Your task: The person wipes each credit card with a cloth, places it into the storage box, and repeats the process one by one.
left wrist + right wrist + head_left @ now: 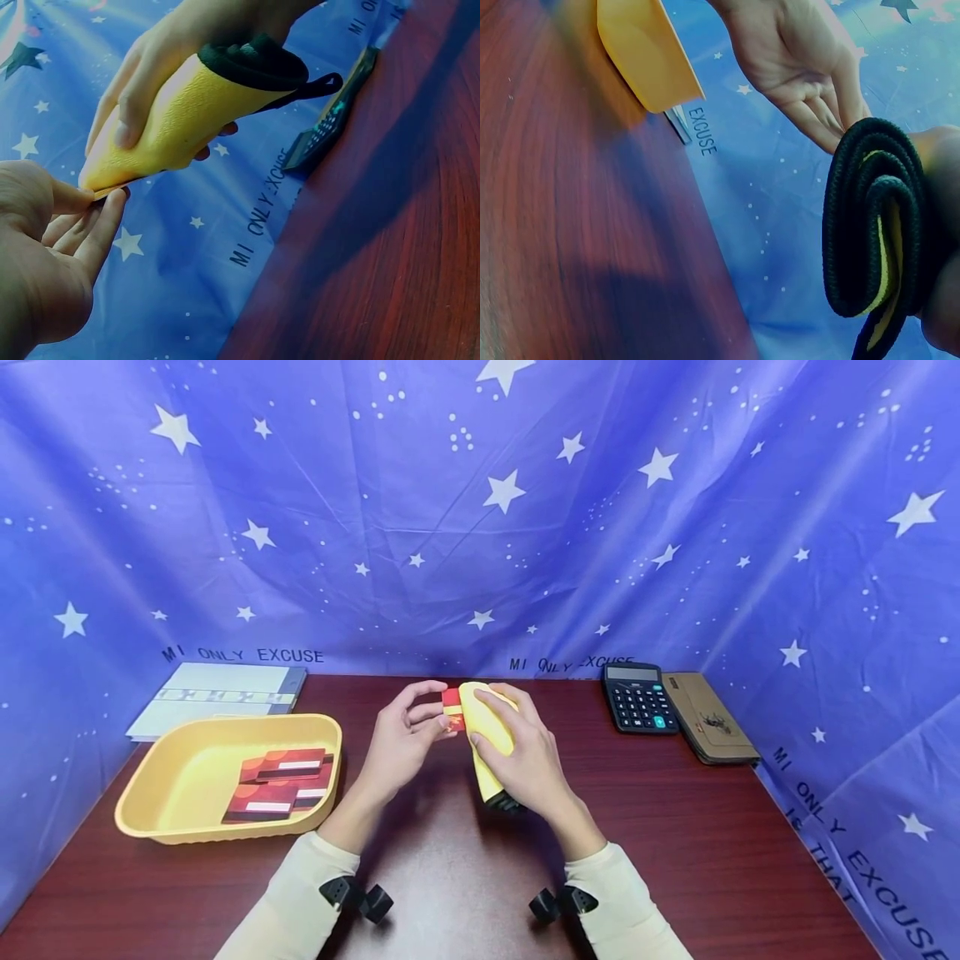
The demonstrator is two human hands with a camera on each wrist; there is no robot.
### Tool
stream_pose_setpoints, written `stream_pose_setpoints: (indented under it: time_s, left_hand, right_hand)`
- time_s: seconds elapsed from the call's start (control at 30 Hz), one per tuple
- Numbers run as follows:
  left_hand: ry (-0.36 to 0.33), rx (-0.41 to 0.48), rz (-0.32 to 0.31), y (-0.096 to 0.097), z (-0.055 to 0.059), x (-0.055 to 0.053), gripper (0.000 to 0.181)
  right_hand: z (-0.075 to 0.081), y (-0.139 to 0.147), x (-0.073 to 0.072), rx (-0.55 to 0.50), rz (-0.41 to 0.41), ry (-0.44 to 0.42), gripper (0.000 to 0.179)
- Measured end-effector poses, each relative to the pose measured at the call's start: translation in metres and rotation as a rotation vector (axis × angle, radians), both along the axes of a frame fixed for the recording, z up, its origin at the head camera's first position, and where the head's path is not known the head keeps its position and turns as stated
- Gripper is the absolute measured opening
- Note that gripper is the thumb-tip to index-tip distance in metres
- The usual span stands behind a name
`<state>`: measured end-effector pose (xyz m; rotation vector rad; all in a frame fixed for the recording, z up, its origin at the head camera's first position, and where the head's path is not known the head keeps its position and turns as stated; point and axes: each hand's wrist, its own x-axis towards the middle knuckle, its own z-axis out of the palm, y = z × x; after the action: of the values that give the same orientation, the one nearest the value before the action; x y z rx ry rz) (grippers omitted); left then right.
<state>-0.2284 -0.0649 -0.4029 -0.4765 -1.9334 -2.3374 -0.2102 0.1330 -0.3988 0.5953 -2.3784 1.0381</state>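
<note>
In the head view my right hand (pixel 531 764) grips a folded yellow cloth with black edging (pixel 487 777) above the table. Between the thumb and fingers of my left hand (pixel 393 747) is a red card (pixel 452 700) with a yellow band, at the cloth's left side. From the left wrist, the yellow cloth (pixel 199 112) looks rolled in layers with a black loop at one end. The left fingertips meet its other end, where only a thin edge of the card shows. The right wrist view faces the cloth's black layered edge (pixel 840 217).
A yellow plastic basket (pixel 126 810) at the left contains several red cards (pixel 262 797). Behind it lies a white and grey book-like item (pixel 198 681). A black calculator (pixel 641 700) and a brown wallet (pixel 712 722) lie at the back right, before a starry blue curtain (pixel 420 485).
</note>
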Motion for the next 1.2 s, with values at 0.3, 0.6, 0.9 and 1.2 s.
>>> stream_pose_setpoints:
  time_s: [0.3, 0.6, 0.9, 1.2]
  left_hand:
    - [0.019, -0.022, 0.011, 0.002, 0.000, 0.001, 0.044]
    - [0.018, -0.032, 0.015, 0.004, 0.001, 0.003, 0.044]
    - [0.013, -0.014, 0.030, 0.001, 0.006, 0.004, 0.044]
    - [0.014, 0.010, 0.031, -0.004, 0.007, 0.002, 0.045]
  right_hand:
    - [-0.001, -0.010, 0.005, 0.012, 0.041, 0.044, 0.059]
    - [-0.004, -0.004, 0.006, 0.063, -0.006, 0.061, 0.059]
    - [0.001, 0.015, -0.001, 0.025, -0.074, 0.037, 0.059]
    - [0.004, 0.036, -0.006, 0.002, -0.132, 0.011, 0.058]
